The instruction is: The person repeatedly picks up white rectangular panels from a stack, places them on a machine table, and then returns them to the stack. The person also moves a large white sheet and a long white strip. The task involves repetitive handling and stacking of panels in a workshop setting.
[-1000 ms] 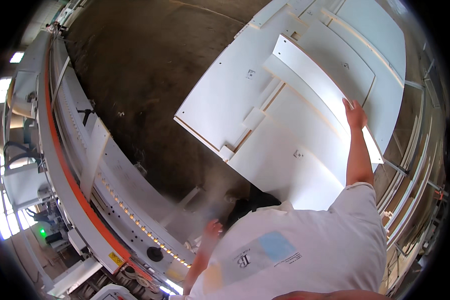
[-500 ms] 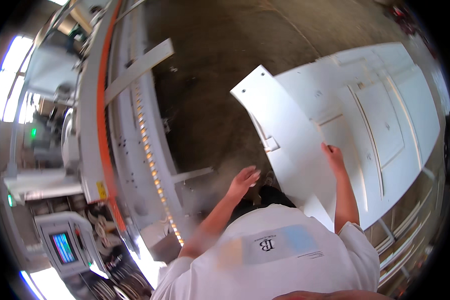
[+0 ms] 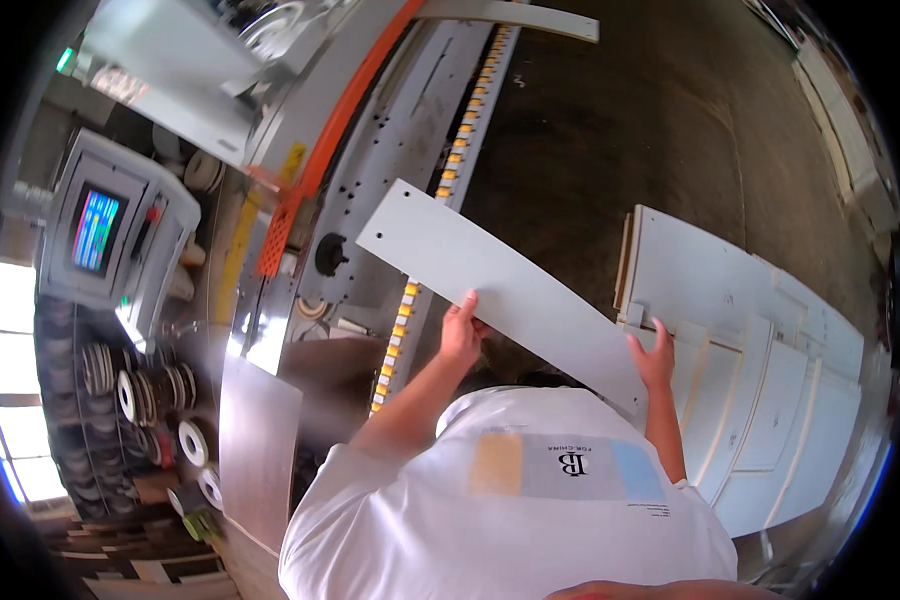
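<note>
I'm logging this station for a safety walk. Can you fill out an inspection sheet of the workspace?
Surface: grey machine bed with a row of yellow pieces.
Things: white panel, two dark holes near its left end; stacked white panels at right.
Clutter: reels and board strips at lower left.
Hands: left hand grips the white panel, thumb on top; right hand, thumb and fingers spread, by its right end, contact unclear.
Cables: none clearly made out.
Surroundings: orange rail, lit control screen, bright window at left, brown floor.

There is room to pass over the brown floor [image 3: 630, 130] beyond the long white rectangular board [image 3: 500, 280]; a grey metal machine bed [image 3: 406, 120] obstructs its left, stacked flat white panels [image 3: 692, 262] its right.
</note>
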